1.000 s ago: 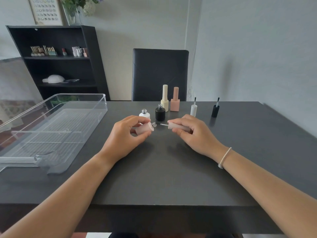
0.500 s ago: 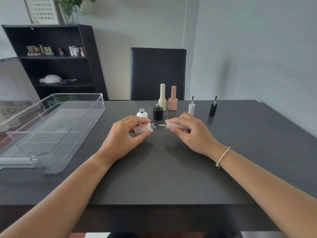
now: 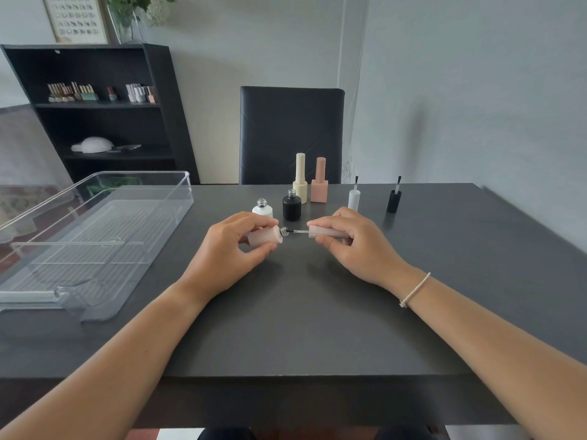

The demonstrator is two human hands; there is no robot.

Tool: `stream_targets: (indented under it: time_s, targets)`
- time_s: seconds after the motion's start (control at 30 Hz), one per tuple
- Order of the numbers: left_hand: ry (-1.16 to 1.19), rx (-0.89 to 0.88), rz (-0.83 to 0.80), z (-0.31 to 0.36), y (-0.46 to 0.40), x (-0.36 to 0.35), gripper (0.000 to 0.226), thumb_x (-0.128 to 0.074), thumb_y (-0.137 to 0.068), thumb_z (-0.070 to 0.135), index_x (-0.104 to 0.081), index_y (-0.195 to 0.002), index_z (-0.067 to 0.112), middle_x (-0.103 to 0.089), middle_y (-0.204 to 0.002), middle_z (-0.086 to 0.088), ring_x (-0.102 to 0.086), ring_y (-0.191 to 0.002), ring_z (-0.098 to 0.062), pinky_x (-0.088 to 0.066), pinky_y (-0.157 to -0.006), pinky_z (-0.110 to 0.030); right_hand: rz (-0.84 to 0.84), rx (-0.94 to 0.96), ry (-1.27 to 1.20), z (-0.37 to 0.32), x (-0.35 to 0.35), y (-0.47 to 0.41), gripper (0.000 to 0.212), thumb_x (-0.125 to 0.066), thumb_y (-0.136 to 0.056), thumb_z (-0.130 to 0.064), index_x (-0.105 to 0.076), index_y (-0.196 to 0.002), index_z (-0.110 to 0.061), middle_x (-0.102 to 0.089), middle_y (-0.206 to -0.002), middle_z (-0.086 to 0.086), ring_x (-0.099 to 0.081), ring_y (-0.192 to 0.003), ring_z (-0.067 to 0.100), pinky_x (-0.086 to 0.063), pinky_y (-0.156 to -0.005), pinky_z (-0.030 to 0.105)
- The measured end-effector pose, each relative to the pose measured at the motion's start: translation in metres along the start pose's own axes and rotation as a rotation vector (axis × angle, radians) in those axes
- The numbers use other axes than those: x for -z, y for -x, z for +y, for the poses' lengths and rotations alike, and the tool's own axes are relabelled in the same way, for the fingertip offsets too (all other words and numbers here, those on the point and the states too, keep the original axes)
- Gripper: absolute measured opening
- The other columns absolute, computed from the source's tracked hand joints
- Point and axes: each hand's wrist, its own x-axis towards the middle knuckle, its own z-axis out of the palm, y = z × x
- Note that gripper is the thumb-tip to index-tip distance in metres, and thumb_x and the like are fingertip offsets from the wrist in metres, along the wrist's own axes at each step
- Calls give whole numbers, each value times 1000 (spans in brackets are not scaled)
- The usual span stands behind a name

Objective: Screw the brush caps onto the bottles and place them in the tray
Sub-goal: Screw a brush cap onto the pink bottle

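Your left hand (image 3: 228, 249) grips the pink bottle (image 3: 265, 239) on its side, above the dark table (image 3: 301, 312). Your right hand (image 3: 352, 249) pinches the pink brush cap (image 3: 327, 232), its brush tip at the bottle's neck. Left of the bottle, the clear tray (image 3: 95, 242) lies well apart.

Both forearms reach in from the bottom corners, from 7 and 5 o'clock, and converge near the centre. The left hand (image 3: 227, 249) is curled, back up, its thumb and fingertips closed in a grip pointing toward 3 o'clock. The right hand (image 3: 355, 246) mirrors it, fingers pinched shut and aimed toward 9 o'clock, close to the left but not touching. A thin pale band circles the right wrist.
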Motion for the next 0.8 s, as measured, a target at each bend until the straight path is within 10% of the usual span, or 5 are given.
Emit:
stream_targets:
  time_s: [0.8]
  targets:
    - [6, 0, -54, 3, 1, -3, 33, -73, -74, 12, -62, -96, 33, -65, -94, 13, -60, -89, -3, -48, -80, -13, -60, 137, 20, -7, -7, -1, 12, -56, -89, -19, -56, -100, -15, -50, -79, -22, -49, -67, -4, -35, -60, 9]
